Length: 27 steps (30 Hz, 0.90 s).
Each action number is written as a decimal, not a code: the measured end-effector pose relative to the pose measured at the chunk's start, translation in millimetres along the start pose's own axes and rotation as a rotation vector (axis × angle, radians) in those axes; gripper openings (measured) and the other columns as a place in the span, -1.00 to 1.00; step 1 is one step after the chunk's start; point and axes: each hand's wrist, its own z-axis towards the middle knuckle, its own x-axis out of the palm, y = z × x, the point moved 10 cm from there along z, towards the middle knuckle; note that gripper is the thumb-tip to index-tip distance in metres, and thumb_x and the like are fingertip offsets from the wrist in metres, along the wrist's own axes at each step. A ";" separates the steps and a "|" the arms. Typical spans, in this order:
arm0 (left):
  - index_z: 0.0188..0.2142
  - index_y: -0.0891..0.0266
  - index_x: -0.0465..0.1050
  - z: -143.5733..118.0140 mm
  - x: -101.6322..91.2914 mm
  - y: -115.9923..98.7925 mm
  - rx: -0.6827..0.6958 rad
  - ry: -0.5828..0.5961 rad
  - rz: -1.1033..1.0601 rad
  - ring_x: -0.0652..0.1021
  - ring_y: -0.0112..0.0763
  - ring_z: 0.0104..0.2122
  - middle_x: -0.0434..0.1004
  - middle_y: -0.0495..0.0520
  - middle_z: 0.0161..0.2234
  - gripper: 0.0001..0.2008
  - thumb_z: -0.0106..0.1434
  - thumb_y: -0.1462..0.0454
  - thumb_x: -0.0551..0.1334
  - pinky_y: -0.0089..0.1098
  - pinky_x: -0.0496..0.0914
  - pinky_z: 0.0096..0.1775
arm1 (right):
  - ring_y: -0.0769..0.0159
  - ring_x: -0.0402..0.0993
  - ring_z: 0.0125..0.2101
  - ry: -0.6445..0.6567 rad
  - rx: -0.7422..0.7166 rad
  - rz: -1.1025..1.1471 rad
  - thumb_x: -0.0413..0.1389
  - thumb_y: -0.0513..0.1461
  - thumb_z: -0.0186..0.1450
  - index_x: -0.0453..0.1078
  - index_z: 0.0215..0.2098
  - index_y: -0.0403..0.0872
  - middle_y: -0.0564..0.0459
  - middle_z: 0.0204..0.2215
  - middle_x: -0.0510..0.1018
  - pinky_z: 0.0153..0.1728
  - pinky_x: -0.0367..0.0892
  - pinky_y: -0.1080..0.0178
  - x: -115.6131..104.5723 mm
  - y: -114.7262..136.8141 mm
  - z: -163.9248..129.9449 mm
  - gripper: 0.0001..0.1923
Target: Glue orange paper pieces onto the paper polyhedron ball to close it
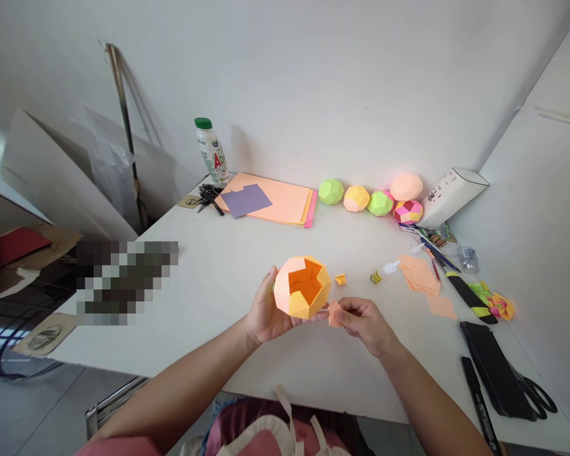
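Note:
My left hand is wrapped under and around an orange and peach paper ball, made of folded facets. The ball has a jagged opening in its top, facing me, and its orange inside shows. Just right of it, my right hand pinches a small peach paper piece between thumb and fingers. That piece is close to the ball's lower right side and the left fingertips; whether they touch I cannot tell. A tiny folded orange piece lies on the table behind my right hand.
Finished paper balls line the wall. Stacked colored sheets and a white bottle stand at the back left. On the right lie peach paper pieces, a green-black cutter, a black phone-like case, scissors and a marker.

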 end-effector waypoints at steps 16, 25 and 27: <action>-0.04 0.22 0.41 -9.3 -31.8 -8.5 -0.058 -0.352 0.561 0.51 -0.19 -0.21 0.48 0.19 -0.13 -0.42 0.19 -0.17 0.16 -0.30 0.42 -0.25 | 0.41 0.22 -0.53 -0.109 -0.235 -0.175 0.28 -0.06 0.14 0.46 -0.58 -0.09 0.10 -0.56 0.39 -0.51 0.16 0.31 -8.2 43.5 -20.9 -0.71; -0.03 0.25 0.38 -10.9 -29.0 -1.9 -0.129 -0.368 0.655 0.51 -0.17 -0.25 0.49 0.24 -0.16 -0.37 0.16 -0.20 0.16 -0.28 0.42 -0.28 | 0.36 0.27 -0.54 -0.143 -0.439 -0.368 0.22 -0.13 0.21 0.43 -0.58 -0.07 0.06 -0.57 0.43 -0.54 0.17 0.30 3.8 60.9 -34.9 -0.74; -0.04 0.26 0.39 -10.0 -24.6 0.2 -0.138 -0.341 0.653 0.51 -0.18 -0.27 0.51 0.25 -0.18 -0.37 0.17 -0.20 0.14 -0.28 0.42 -0.30 | 0.35 0.27 -0.54 -0.146 -0.436 -0.382 0.22 -0.12 0.21 0.43 -0.58 -0.07 0.05 -0.58 0.43 -0.55 0.18 0.29 4.5 61.0 -35.1 -0.73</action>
